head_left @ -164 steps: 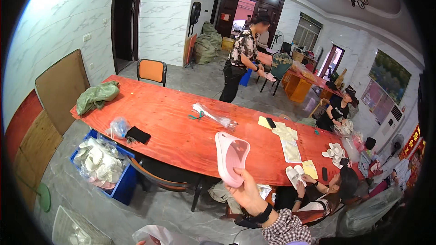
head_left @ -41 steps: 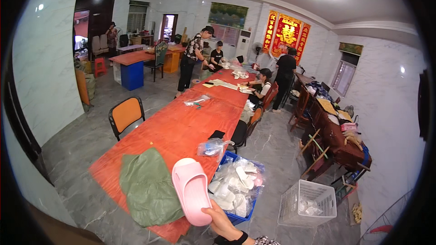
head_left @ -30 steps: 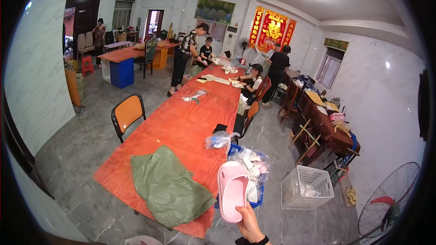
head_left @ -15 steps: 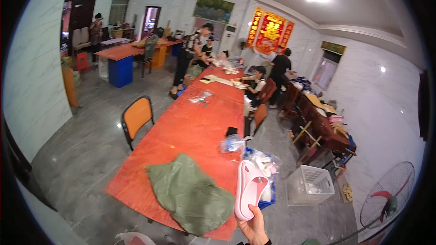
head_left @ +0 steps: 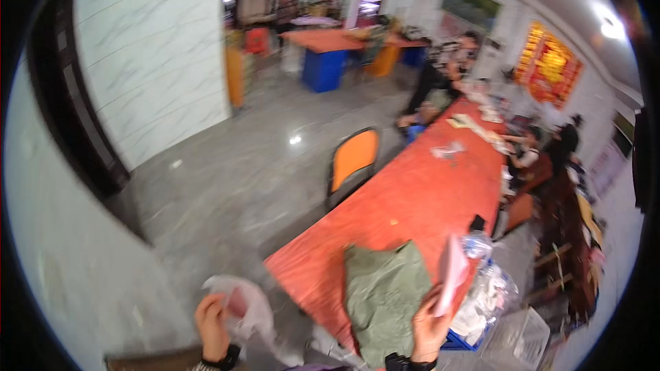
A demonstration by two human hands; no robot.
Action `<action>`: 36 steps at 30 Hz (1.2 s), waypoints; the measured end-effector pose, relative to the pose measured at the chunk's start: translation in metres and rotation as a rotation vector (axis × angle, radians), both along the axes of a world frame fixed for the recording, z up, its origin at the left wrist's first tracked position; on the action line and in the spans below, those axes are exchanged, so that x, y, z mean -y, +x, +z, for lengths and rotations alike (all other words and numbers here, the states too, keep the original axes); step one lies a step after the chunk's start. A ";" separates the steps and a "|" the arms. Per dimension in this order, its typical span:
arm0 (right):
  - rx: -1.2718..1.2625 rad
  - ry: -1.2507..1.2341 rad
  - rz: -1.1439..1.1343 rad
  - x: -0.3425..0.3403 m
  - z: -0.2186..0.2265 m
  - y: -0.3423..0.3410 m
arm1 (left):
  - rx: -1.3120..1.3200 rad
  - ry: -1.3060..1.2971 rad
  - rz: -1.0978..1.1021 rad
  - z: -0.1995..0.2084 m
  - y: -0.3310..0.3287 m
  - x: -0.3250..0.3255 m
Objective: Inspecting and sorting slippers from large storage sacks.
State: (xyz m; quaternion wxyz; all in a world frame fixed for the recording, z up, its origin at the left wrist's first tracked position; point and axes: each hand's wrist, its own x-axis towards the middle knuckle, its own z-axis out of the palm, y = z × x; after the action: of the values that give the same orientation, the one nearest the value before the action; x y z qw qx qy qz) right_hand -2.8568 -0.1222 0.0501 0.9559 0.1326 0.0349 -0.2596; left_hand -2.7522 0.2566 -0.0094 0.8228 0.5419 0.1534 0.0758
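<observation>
At the lower right, my right hand grips a pale pink clog, which stands upright and shows edge-on. My left hand, at the lower left, has its fingers closed at the edge of a thin whitish plastic bag. Something reddish-pink shows at the bag's opening; blur hides what it is. A crumpled dark green sheet or sack lies on the near end of the long red table, just left of my right hand.
Beyond the clog is a blue crate heaped with clear bags and white items; a white basket stands beside it. An orange-backed chair is at the table's left side. Several people are around the far end, including one standing person.
The view has swung left, so the table now sits further right. My left hand has come into view at the bag. The clog has turned from its top side to edge-on in my right hand.
</observation>
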 end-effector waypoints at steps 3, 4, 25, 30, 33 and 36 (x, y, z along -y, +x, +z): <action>-0.053 0.008 -0.027 -0.032 -0.009 0.042 | 0.223 0.658 -0.117 -0.027 0.040 -0.038; -0.048 0.006 -0.039 -0.044 -0.011 0.054 | 0.185 0.427 -0.139 -0.045 0.058 -0.052; -0.077 0.018 -0.198 -0.223 -0.014 0.356 | 0.374 0.524 -0.520 -0.065 0.380 -0.191; -0.193 -0.056 -0.139 -0.218 -0.043 0.453 | -0.154 0.063 -0.405 -0.041 0.447 -0.181; -0.173 -0.055 -0.106 -0.210 -0.039 0.514 | -0.149 0.092 -0.362 -0.024 0.494 -0.174; -0.217 -0.063 -0.120 -0.208 -0.031 0.570 | -0.076 0.233 -0.440 -0.033 0.552 -0.169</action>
State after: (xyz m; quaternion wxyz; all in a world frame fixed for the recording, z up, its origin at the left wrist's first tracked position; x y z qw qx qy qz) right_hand -2.2864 0.0854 0.0187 0.9330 0.0752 0.1218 -0.3303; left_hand -2.2002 0.4254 -0.0423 0.7452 0.6558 0.0529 -0.1082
